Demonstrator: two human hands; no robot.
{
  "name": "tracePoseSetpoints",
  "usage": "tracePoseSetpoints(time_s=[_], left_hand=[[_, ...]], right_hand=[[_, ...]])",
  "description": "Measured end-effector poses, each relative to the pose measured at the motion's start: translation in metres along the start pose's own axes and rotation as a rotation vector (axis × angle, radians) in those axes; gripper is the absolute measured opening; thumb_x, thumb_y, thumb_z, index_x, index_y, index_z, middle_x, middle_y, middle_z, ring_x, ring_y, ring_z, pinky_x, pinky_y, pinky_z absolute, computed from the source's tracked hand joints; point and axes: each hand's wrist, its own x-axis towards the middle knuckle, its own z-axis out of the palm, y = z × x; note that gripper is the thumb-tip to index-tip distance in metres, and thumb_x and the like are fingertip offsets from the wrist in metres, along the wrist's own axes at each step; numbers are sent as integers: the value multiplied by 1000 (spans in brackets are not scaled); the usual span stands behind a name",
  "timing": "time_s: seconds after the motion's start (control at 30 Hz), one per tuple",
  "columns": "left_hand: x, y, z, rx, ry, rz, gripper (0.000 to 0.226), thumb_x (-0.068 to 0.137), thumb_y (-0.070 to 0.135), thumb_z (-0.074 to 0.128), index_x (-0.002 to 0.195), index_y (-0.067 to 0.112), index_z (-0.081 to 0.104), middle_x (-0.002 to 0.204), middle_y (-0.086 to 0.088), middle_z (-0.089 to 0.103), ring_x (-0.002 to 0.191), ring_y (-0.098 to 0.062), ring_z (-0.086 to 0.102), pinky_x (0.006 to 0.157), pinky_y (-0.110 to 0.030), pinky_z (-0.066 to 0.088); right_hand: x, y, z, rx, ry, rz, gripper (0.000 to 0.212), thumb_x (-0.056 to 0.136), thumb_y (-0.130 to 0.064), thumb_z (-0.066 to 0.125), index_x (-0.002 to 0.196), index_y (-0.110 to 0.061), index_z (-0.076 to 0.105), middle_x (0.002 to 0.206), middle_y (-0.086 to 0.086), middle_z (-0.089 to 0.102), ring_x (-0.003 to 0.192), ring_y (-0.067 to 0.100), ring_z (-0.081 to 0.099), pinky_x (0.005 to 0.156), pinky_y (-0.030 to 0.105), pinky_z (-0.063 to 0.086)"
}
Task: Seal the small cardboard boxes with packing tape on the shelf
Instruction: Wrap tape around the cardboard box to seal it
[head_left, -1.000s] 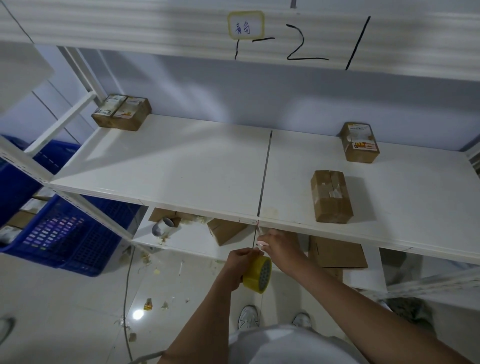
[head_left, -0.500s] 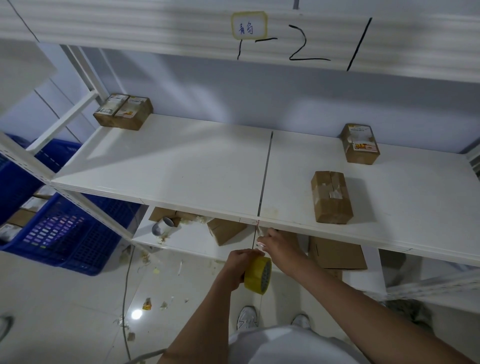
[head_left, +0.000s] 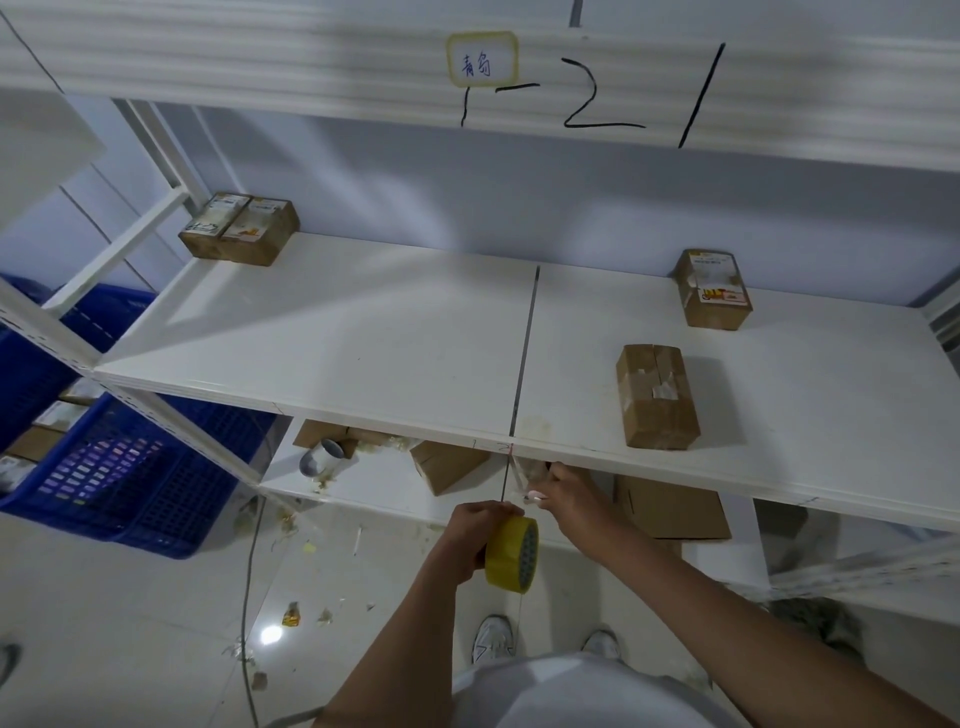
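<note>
The left hand (head_left: 470, 535) is wrapped around a yellow roll of packing tape (head_left: 511, 553) just below the front edge of the white shelf (head_left: 363, 338), while the right hand (head_left: 566, 493) pinches the pulled-out tape end (head_left: 519, 475) beside it. On the shelf, a small cardboard box (head_left: 657, 397) with bits of tape on top lies near the front right; a labelled box (head_left: 712, 296) sits behind it by the wall, and two labelled boxes (head_left: 239, 228) stand touching each other at the back left corner. Blue crates (head_left: 130, 467) at lower left hold more boxes, only partly visible. The lower shelf (head_left: 374, 480) carries brown cartons and a tape roll on its side
</note>
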Motion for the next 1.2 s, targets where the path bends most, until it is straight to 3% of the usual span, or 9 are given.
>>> tracePoseSetpoints(time_s=[0.13,0.27,0.4,0.5,0.57,0.7,0.93,1.07,1.2], left_hand=[[-4,0,-1,-2,-2,2,31,82,37,78,104,15,76,114,-15,66,101,-34,65,84,-45,59],[-9,2,-3,12,-25,15,20,88,36,73,96,18,78,114,-14,66,102,-34,65,82,-44,59],[-14,3,-1,20,-38,23,18,90,34,71,93,19,78,112,-14,67,101,-34,66,82,-44,59],[-14,3,-2,9,-40,29,18,93,31,68,94,17,78,109,-14,68,96,-32,66,79,-42,59],[-13,2,-1,12,-39,30,19,94,31,67,95,16,78,111,-15,68,96,-32,66,80,-43,58],[-12,2,3,19,-48,32,18,95,29,65,98,15,77,113,-15,66,94,-32,65,81,-44,58],[-7,1,4,35,-63,36,19,95,28,66,101,15,77,114,-16,66,101,-36,65,83,-47,59],[-6,2,5,18,-56,28,19,95,28,67,101,14,77,114,-17,66,100,-36,66,82,-47,60],[-6,2,5,11,-63,24,20,92,29,69,103,14,77,115,-16,65,102,-37,65,84,-51,59]], right_hand=[[-5,8,-6,58,42,25,25,101,-10,55,123,-14,67,101,-1,47,90,12,51,67,10,37],[-5,14,-17,131,108,64,24,99,-10,57,120,-12,70,108,5,57,99,22,60,85,30,50],[-2,15,-30,237,241,89,20,96,-14,63,116,-13,69,105,5,64,96,21,63,81,29,51],[0,14,-51,306,434,128,18,96,-17,64,113,-15,66,99,0,68,85,17,64,70,31,55],[1,22,-70,354,627,189,18,97,-19,62,114,-13,64,94,0,67,77,12,61,63,22,49],[-4,61,-105,340,948,381,19,98,-17,61,111,-4,65,100,10,69,86,20,65,73,23,47],[-13,115,-114,355,856,741,25,99,-13,58,112,6,67,109,24,69,101,38,64,77,27,39],[-14,129,-108,383,736,831,28,95,-10,64,117,7,66,117,25,68,110,40,64,87,33,48],[-12,139,-101,338,682,827,18,92,-10,67,99,6,69,102,24,71,95,39,66,68,25,39]])
